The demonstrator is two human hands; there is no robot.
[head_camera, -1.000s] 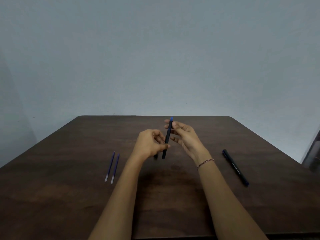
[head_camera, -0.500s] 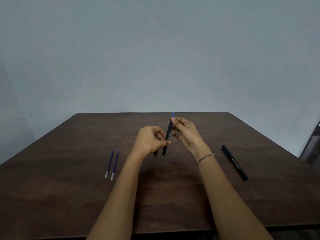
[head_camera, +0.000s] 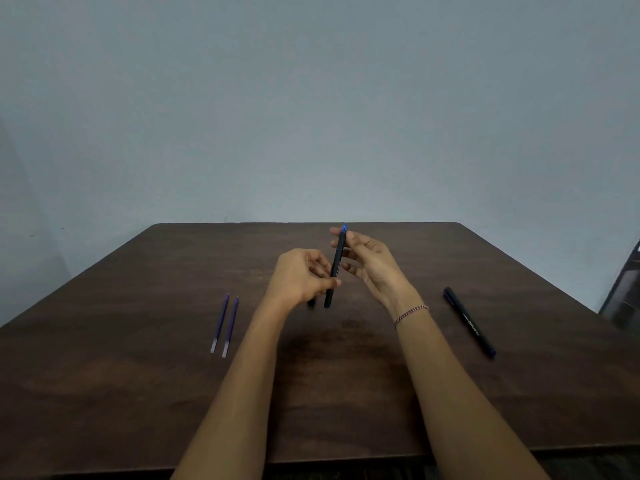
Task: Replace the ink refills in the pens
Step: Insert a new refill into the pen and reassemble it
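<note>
A dark pen (head_camera: 335, 268) with a blue top end stands nearly upright above the middle of the brown table (head_camera: 138, 393). My left hand (head_camera: 301, 277) grips its lower half with curled fingers. My right hand (head_camera: 370, 263) pinches its upper part near the blue end. A small dark piece (head_camera: 311, 302) shows just under my left hand; I cannot tell what it is. Two thin blue refills (head_camera: 225, 323) lie side by side on the table to the left. A second dark pen (head_camera: 469, 322) lies on the table to the right.
A plain grey wall rises behind the table's far edge. A dark chair part (head_camera: 623, 296) shows at the right edge of the view. A thin bracelet (head_camera: 410, 314) sits on my right wrist.
The pen stays held in both hands at about the same spot. My right fingers have shifted slightly along the pen's upper end. The refills and the second pen have not moved.
</note>
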